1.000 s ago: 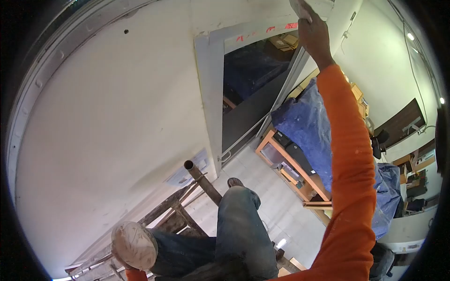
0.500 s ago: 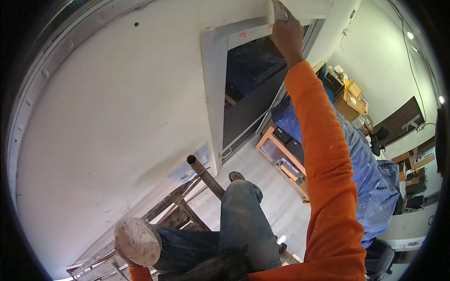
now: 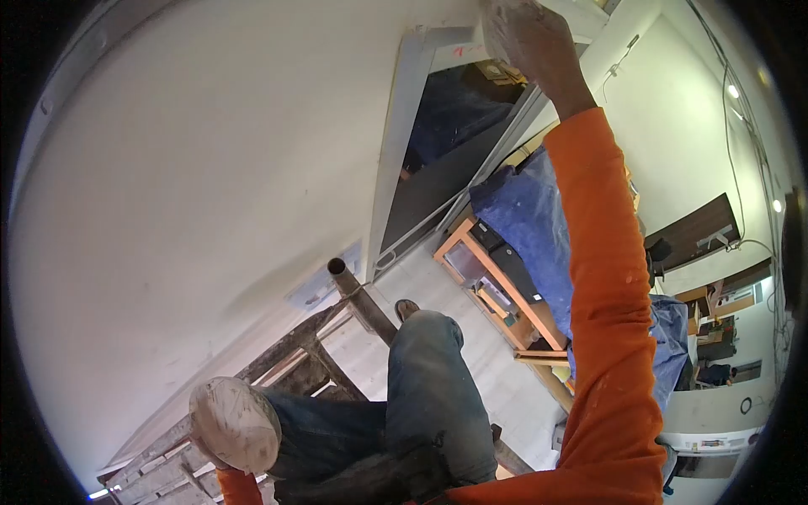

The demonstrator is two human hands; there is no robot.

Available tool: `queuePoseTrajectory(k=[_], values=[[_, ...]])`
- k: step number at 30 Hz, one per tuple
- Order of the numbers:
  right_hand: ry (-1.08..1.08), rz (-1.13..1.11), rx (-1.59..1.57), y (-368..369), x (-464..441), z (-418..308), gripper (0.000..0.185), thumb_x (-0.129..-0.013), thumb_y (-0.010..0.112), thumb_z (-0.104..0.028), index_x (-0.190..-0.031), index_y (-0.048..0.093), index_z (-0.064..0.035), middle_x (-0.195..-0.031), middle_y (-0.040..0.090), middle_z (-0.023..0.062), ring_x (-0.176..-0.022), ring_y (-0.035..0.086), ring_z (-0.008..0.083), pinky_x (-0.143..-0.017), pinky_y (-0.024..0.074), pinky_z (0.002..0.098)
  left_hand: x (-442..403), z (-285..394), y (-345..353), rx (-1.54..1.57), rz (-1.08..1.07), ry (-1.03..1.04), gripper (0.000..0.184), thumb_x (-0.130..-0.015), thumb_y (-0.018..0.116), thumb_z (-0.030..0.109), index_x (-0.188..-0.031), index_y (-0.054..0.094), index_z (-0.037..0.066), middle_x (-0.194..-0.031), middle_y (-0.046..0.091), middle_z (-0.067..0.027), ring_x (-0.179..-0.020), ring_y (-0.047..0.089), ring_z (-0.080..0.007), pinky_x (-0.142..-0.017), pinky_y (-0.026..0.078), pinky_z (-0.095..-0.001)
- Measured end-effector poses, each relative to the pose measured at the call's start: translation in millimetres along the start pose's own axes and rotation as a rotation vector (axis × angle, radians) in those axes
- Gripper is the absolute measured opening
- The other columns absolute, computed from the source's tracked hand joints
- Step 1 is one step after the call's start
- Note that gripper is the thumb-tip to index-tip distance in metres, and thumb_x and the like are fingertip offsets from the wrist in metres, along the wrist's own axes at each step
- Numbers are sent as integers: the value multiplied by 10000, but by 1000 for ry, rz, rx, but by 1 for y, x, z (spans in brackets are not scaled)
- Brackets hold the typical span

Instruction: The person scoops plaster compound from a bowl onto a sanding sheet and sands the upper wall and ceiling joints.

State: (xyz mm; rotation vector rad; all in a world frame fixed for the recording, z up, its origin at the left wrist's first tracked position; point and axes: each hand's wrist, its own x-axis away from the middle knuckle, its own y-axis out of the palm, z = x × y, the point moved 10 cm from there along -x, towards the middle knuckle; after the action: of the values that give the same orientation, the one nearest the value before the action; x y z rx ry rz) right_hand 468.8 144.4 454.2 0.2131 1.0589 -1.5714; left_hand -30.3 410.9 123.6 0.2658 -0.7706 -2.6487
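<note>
Blue sheeting (image 3: 526, 210) shows behind the sleeve (image 3: 610, 295), right hand (image 3: 537, 46) unclear in grip, left hand (image 3: 207, 453) clasping a tub (image 3: 237, 424).

The one camera sits on the person's head and looks steeply down, with the legs (image 3: 433, 379) near below it.

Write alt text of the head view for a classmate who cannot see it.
A right hand in an orange sleeve is raised near the top of a grey door frame; the left hand holds a round, white-smeared object beside jeans-clad legs.
</note>
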Motion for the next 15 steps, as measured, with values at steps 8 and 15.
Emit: queuePoseTrajectory(k=[8,15], values=[[453,240,-1400,53,73,82,193,-856,603,-133,-1006,610,-13,-943,639,30,-837,614,159,-712,494,283,19,3,-41,115,831,-116,737,-891,373,617,-1436,334,123,-1452,370,-100,-1291,399,-324,-1072,338,-487],[560,-145,-993,92,44,159,175,-836,610,-110,-970,623,1,-830,637,107,-757,598,140,-621,488,299,26,-18,-70,216,384,-61,725,-897,380,594,-1439,328,116,-1456,361,-102,-1305,381,-321,-1080,326,-491]])
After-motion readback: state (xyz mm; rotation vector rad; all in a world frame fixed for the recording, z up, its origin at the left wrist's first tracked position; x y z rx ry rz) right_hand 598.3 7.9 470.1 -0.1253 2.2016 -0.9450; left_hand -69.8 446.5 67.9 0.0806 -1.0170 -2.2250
